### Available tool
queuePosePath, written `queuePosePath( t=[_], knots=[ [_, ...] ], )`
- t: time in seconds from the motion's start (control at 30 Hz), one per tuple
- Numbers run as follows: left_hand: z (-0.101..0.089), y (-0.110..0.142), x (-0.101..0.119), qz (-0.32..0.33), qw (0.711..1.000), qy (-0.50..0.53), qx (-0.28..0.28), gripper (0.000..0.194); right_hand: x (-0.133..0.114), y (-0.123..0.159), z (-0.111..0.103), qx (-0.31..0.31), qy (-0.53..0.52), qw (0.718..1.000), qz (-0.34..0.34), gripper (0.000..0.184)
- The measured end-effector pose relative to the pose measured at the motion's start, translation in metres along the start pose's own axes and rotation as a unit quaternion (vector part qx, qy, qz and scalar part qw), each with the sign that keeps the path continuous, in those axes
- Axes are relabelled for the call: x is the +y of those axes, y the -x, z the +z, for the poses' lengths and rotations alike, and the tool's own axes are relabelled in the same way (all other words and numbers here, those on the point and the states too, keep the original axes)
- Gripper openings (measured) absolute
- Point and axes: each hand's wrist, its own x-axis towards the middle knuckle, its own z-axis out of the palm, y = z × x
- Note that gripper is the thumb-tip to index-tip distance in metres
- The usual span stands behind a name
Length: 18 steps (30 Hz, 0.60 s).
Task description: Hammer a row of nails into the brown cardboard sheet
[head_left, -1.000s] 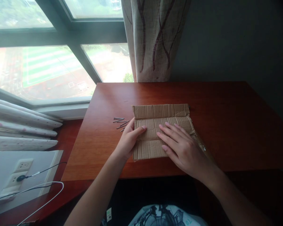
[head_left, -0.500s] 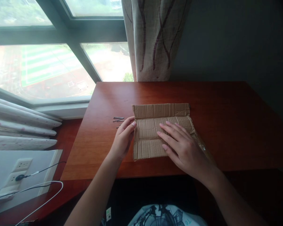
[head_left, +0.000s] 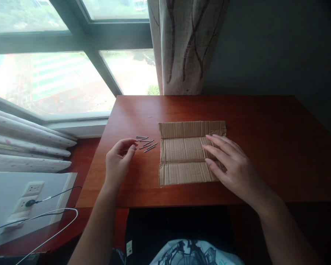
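A flattened piece of corrugated cardboard point(head_left: 182, 150) lies on the wooden table, with two crosswise creases and its upper strip slightly raised. My right hand point(head_left: 230, 162) is over its right part, fingers spread and stretched out; whether the fingertips press on it I cannot tell. Left of the cardboard lies a loose group of several metal nails point(head_left: 146, 143). Beside their left end is my left hand point(head_left: 120, 158), fingers curved with a small gap between thumb and forefinger. No held thing shows clearly there.
The wooden table point(head_left: 264, 147) reaches to a dark wall on the right. A window point(head_left: 71, 84) and a hanging curtain point(head_left: 186, 48) stand behind and left. Cables point(head_left: 62, 209) run from a wall socket point(head_left: 34, 188) at the lower left.
My left hand has left the cardboard's left edge and moved left to the nails, which now show more fully. My right hand has slid right over the cardboard. The view has shifted slightly.
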Motion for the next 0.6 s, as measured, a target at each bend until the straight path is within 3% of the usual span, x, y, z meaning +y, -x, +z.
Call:
queuePosePath(
  t=[0.1, 0.27, 0.4, 0.6],
  knots=[
    [-0.003, -0.005, -0.001, 0.062, 0.983, -0.166, -0.039, 0.023, 0.005, 0.004, -0.004, 0.009, -0.005, 1.000, 0.016, 0.033],
    [-0.001, -0.013, 0.009, 0.103, 0.908, -0.381, -0.141, 0.020, 0.006, 0.008, -0.006, 0.025, -0.017, 0.999, 0.026, 0.035],
    [0.003, -0.014, 0.013, 0.104, 0.872, -0.454, -0.153, 0.021, 0.006, 0.010, -0.003, 0.018, -0.021, 0.999, 0.033, 0.036],
    [0.005, -0.015, 0.009, 0.117, 0.845, -0.498, -0.154, 0.024, 0.008, 0.011, -0.003, 0.020, -0.022, 0.999, 0.039, 0.036]
  ],
)
